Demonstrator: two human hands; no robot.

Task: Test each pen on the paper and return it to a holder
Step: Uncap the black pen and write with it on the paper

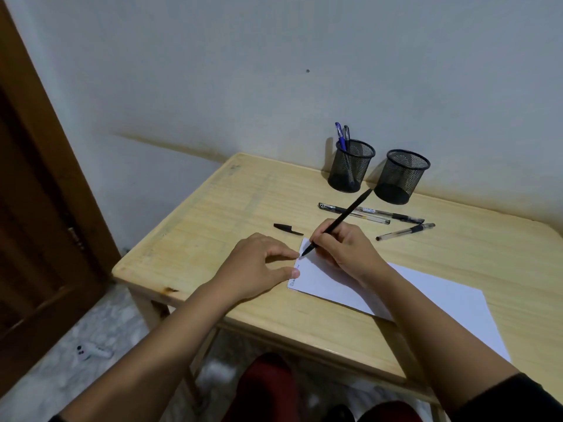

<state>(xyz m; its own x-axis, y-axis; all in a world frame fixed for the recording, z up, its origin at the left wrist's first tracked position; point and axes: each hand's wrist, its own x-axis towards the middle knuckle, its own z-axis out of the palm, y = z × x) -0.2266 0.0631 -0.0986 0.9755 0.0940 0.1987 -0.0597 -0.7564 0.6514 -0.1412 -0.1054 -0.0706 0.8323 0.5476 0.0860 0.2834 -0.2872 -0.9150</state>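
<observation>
Pale wooden table (213,208) against a grey-white wall, dark wooden door (36,208) at far left above a marbled floor. Left hand (259,266) flat on the table just left of the white paper (426,293), fingers lightly bent, forefinger and thumb tip touching the sheet's left edge, nothing gripped. Black pen cap (288,229) loose on the table just beyond that hand. Short lines of handwriting along the paper's left margin. Right hand (344,248) resting on the paper, fingers and thumb pinched round a black pen (350,213), tip on the sheet near its far left corner, barrel slanting up and to the right. Behind, near the wall, two black mesh holders: left holder (350,166) containing two pens (342,135), right holder (402,176) with no pens showing. Between holders and paper, two clear pens (377,215) lying side by side, a third clear pen (405,232) at an angle just right of them.
</observation>
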